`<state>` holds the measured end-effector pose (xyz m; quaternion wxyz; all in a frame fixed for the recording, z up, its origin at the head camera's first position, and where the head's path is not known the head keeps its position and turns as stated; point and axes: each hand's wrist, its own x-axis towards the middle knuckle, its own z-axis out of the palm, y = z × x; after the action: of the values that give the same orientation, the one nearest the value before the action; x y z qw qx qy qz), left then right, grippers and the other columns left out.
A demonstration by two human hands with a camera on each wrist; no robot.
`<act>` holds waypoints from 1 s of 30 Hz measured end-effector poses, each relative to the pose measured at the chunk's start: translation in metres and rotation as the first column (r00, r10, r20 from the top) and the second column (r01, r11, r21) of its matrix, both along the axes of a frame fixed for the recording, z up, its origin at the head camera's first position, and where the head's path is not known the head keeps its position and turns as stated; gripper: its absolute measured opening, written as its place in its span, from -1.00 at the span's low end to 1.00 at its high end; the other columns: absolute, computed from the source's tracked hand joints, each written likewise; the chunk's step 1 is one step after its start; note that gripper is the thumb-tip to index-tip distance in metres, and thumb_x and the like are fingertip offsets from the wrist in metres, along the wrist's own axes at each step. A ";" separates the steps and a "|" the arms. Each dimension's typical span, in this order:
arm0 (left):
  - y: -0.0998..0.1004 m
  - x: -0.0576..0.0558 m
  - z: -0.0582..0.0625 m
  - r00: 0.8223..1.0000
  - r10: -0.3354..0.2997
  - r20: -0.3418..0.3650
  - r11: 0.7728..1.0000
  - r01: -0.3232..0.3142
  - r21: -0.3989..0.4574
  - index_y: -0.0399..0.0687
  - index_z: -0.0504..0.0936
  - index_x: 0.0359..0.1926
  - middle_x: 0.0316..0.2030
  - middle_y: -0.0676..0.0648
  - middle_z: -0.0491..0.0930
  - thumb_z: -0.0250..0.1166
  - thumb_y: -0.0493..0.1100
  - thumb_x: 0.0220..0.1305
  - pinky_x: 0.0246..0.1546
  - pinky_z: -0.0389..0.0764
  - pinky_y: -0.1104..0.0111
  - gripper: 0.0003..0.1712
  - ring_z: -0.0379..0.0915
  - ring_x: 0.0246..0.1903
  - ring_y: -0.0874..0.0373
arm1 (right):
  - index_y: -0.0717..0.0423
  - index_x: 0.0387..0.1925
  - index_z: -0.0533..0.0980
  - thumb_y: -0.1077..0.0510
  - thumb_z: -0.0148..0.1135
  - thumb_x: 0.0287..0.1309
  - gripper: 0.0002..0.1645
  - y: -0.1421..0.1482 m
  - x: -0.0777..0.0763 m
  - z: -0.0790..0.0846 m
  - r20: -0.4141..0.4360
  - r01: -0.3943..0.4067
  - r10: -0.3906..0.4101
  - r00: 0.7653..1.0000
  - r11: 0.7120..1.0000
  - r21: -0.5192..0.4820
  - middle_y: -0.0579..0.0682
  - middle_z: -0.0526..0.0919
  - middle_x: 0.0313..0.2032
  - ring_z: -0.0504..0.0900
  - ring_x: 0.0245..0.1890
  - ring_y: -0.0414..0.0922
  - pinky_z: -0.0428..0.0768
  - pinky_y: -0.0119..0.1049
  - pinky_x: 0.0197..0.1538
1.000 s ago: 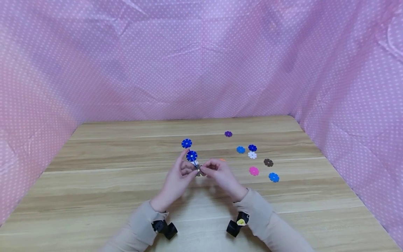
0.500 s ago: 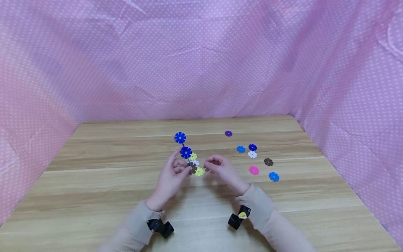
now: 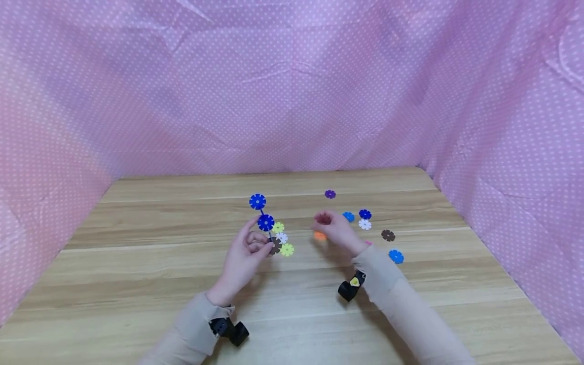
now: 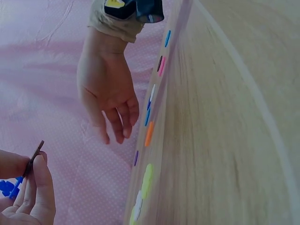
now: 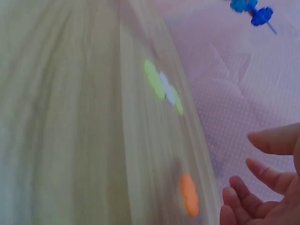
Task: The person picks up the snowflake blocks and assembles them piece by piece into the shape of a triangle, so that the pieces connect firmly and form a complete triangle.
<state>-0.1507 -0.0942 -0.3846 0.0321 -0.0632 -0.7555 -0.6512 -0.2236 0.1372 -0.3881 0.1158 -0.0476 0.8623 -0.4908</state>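
Observation:
My left hand (image 3: 246, 253) pinches a dark brown notched plastic disc (image 3: 276, 245) between thumb and fingers. That disc is joined into a raised chain with two dark blue snowflake discs (image 3: 266, 222), the upper one tilted toward the back; the chain's joints are partly hidden by the fingers. Held above the tabletop, the brown disc (image 4: 35, 157) shows edge-on in the left wrist view. My right hand (image 3: 336, 230) has nothing in it, its fingers loosely bent and apart in the right wrist view. Below its fingertips lies an orange disc (image 3: 320, 236).
Two yellow discs (image 3: 287, 250) and a white disc (image 3: 282, 238) lie just beyond the left fingers. Loose discs lie on the right: purple (image 3: 330, 194), light blue (image 3: 396, 256), brown (image 3: 388, 235), white (image 3: 364, 224) and dark blue (image 3: 365, 214). Pink dotted cloth (image 3: 292, 101) surrounds the wooden table (image 3: 137, 284).
My right hand has left the brown disc and moved right and back, over the orange disc. My left hand has carried the chain a little left, uncovering the yellow and white discs.

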 end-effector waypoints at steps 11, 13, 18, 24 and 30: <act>-0.003 0.000 -0.001 1.000 0.017 0.015 1.000 -0.017 0.003 -0.19 0.09 0.41 -0.25 -0.32 0.55 0.23 -0.50 0.13 -0.27 0.63 0.51 -0.15 0.54 -0.41 0.36 | 0.27 -0.05 0.51 0.27 0.41 -0.05 -0.54 0.012 -0.020 -0.010 0.007 -0.160 0.163 0.987 0.962 0.219 0.15 0.57 -0.08 0.50 -0.06 0.02 0.48 -0.09 0.10; -0.003 0.001 -0.001 1.000 0.019 0.019 1.000 -0.019 0.007 -0.20 0.09 0.41 -0.24 -0.33 0.55 0.23 -0.50 0.13 -0.27 0.63 0.52 -0.15 0.54 -0.41 0.37 | 0.26 -0.08 0.53 0.30 0.41 -0.07 -0.57 0.012 -0.021 -0.010 0.008 -0.185 0.189 0.982 0.953 0.241 0.11 0.57 -0.15 0.50 -0.12 -0.02 0.50 -0.14 0.04; -0.003 0.001 0.000 0.999 0.027 0.023 0.999 -0.028 0.025 -0.22 0.09 0.41 -0.26 -0.32 0.55 0.23 -0.51 0.12 -0.28 0.63 0.52 -0.14 0.53 -0.42 0.39 | 0.24 -0.24 0.57 0.34 0.40 -0.09 -0.71 0.010 -0.020 -0.009 -0.011 -0.225 0.239 0.971 0.928 0.297 0.03 0.57 -0.33 0.48 -0.29 -0.11 0.50 -0.30 -0.16; -0.002 0.001 0.000 0.999 0.032 0.003 0.999 -0.032 0.032 -0.26 0.09 0.40 -0.30 -0.29 0.55 0.22 -0.53 0.11 -0.30 0.63 0.52 -0.16 0.53 -0.44 0.40 | 0.20 -0.27 0.59 0.34 0.40 -0.09 -0.74 0.007 -0.020 -0.010 -0.022 -0.212 0.233 0.972 0.915 0.343 0.00 0.55 -0.37 0.45 -0.33 -0.13 0.45 -0.35 -0.23; -0.003 0.001 0.002 1.000 0.024 0.018 0.999 -0.025 0.034 -0.20 0.08 0.41 -0.26 -0.32 0.55 0.22 -0.51 0.13 -0.28 0.64 0.51 -0.15 0.54 -0.42 0.38 | 0.16 -0.29 0.58 0.31 0.42 -0.08 -0.76 0.007 -0.019 -0.012 -0.019 -0.170 0.189 0.982 0.920 0.354 0.01 0.57 -0.33 0.47 -0.30 -0.11 0.48 -0.25 -0.17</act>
<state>-0.1502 -0.0971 -0.3830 0.0348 -0.0477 -0.7454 -0.6640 -0.2430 0.1442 -0.4000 0.1439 -0.1178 0.9307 -0.3150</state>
